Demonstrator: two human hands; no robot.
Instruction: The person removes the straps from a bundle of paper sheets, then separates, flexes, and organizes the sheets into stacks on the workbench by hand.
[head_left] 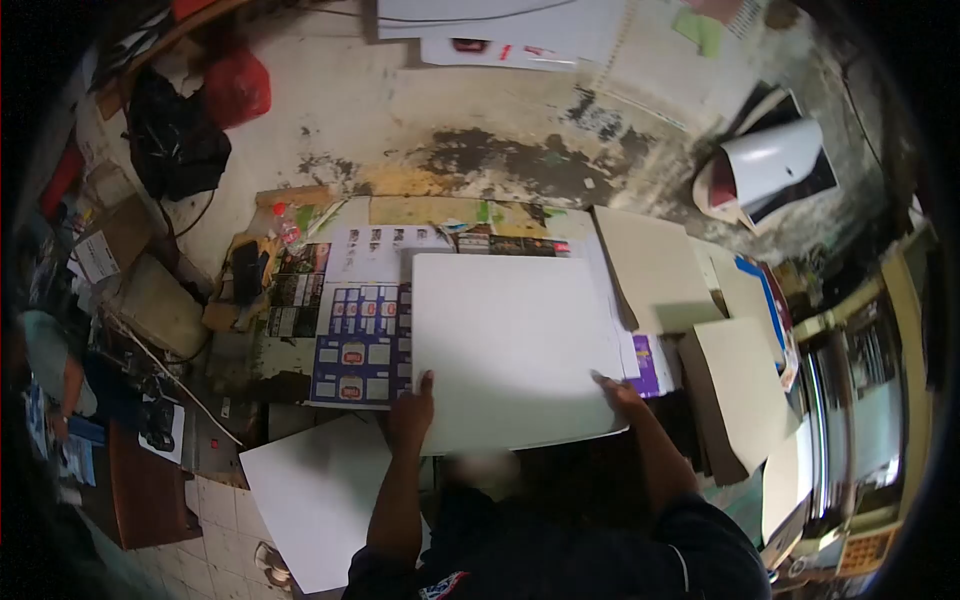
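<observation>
A large stack of white paper sheets (515, 340) lies level in front of me, its near edge jutting past the table's front. My left hand (412, 403) grips its left side near the front corner, thumb on top and the other fingers hidden. On the right side my right hand (618, 391) holds it in the same way, thumb on the upper face. Beneath the stack, partly covered, is a printed blue sheet (352, 345) with rows of labels. White paper with small dark prints (375, 250) lies behind that sheet.
Tan boards (655, 270) and a tan stack (735, 395) stand at the right. Another white sheet (320, 500) sits low at the left. A small bottle (286, 226) is at the back left. Further left, a person's arm (72, 385) shows.
</observation>
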